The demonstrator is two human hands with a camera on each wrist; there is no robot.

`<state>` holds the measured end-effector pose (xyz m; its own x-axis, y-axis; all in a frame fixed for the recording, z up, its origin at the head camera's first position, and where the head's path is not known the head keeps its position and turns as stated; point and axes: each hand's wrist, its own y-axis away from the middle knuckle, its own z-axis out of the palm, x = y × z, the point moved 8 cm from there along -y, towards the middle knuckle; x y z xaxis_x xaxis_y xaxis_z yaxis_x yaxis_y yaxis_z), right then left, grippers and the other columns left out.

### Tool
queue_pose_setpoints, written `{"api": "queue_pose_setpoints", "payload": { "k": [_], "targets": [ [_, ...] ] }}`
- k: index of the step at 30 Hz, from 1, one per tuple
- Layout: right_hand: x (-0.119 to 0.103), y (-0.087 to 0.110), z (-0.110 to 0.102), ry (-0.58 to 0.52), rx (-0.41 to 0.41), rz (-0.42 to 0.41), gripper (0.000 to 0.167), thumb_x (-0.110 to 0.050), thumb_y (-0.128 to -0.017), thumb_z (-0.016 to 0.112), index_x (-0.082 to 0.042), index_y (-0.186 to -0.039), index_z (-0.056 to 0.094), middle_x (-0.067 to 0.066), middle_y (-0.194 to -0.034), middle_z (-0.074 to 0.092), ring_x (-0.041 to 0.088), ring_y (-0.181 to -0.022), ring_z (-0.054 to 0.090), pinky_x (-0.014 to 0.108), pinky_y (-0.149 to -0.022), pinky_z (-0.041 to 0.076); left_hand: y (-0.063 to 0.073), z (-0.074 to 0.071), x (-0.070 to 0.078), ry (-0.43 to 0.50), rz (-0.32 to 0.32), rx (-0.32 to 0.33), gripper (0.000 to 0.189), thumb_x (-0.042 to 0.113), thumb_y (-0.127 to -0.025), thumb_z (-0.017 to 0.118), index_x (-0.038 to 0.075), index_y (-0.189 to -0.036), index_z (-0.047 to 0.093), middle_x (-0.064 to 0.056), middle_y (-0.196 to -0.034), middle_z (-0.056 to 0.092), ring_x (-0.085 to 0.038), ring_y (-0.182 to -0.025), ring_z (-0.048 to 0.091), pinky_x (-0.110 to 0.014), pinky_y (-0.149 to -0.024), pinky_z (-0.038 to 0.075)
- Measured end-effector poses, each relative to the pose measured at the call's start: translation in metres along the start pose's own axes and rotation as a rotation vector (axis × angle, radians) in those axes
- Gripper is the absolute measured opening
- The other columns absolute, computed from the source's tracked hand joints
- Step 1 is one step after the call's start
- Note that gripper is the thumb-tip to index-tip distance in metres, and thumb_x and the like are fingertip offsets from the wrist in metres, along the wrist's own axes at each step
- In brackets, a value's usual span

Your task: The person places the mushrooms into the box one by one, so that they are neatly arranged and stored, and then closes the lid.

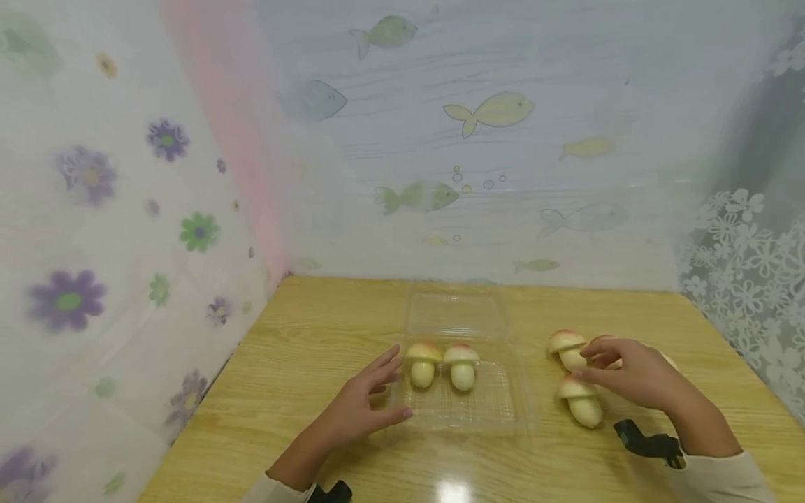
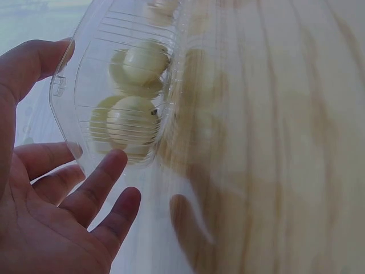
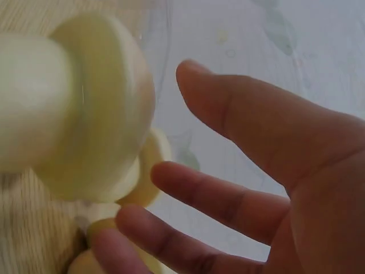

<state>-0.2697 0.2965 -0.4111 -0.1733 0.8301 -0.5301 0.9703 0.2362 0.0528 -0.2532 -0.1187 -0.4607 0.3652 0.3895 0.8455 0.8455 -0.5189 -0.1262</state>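
Two toy mushrooms with pale stems and reddish-yellow caps, one left (image 1: 423,376) and one right (image 1: 462,377), stand side by side in a clear plastic clamshell box (image 1: 493,409). My left hand (image 1: 361,405) is at the box's left side, fingers spread; in the left wrist view its thumb and a finger meet the rim. To the right, my right hand (image 1: 638,377) hovers over more mushrooms with thumb and fingers apart. A front mushroom (image 1: 583,409) and a rear mushroom (image 1: 566,344) show beside it; others are partly hidden behind it. In the right wrist view a mushroom (image 3: 97,114) looms near the fingertips, with a gap.
The box's lid (image 1: 455,311) lies folded back towards the wall. Everything is on a wood-grain table (image 1: 314,321). A fish-patterned curtain (image 1: 409,244) borders its back, and a flowered curtain (image 1: 126,244) its left side. Each wrist carries a black camera mount (image 1: 648,441).
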Motion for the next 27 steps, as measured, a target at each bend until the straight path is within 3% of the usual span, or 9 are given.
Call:
{"api": "queue_pose_setpoints", "payload": {
  "k": [4,12,19,27],
  "targets": [
    [0.003,0.000,-0.001,0.042,-0.041,-0.008,0.052,-0.050,-0.099,0.068,-0.009,-0.131,0.068,0.008,-0.115,0.071,0.028,-0.102,0.068,0.044,-0.074,0.058,-0.001,-0.001,0.000,-0.003,0.003,0.002,0.090,0.042,-0.093,0.079,0.019,-0.164,0.031,0.006,-0.174,0.015,-0.022,-0.144,0.049,-0.055,-0.117,0.043],
    [0.000,0.002,0.014,-0.048,-0.170,-0.046,0.053,-0.044,-0.101,0.067,-0.007,-0.138,0.064,0.003,-0.106,0.071,0.018,-0.094,0.067,0.038,-0.074,0.057,-0.001,-0.001,-0.001,-0.010,0.004,0.002,0.090,0.044,-0.093,0.078,0.019,-0.165,0.030,0.007,-0.174,0.015,-0.022,-0.145,0.049,-0.053,-0.115,0.045],
    [-0.007,0.003,0.016,-0.045,-0.156,-0.115,0.047,-0.043,-0.102,0.066,-0.010,-0.136,0.067,-0.004,-0.103,0.074,0.007,-0.087,0.068,0.027,-0.067,0.055,-0.001,-0.001,-0.002,-0.008,-0.007,0.000,0.091,0.044,-0.092,0.079,0.020,-0.165,0.030,0.008,-0.174,0.015,-0.022,-0.145,0.049,-0.053,-0.115,0.045],
    [-0.013,0.003,0.015,-0.055,-0.148,-0.164,0.047,-0.039,-0.103,0.064,-0.009,-0.139,0.064,-0.001,-0.108,0.074,0.006,-0.087,0.069,0.026,-0.067,0.055,0.000,0.000,0.000,-0.011,-0.003,0.001,0.090,0.041,-0.093,0.079,0.018,-0.164,0.031,0.005,-0.174,0.015,-0.024,-0.145,0.050,-0.054,-0.114,0.046]
  ]
}}
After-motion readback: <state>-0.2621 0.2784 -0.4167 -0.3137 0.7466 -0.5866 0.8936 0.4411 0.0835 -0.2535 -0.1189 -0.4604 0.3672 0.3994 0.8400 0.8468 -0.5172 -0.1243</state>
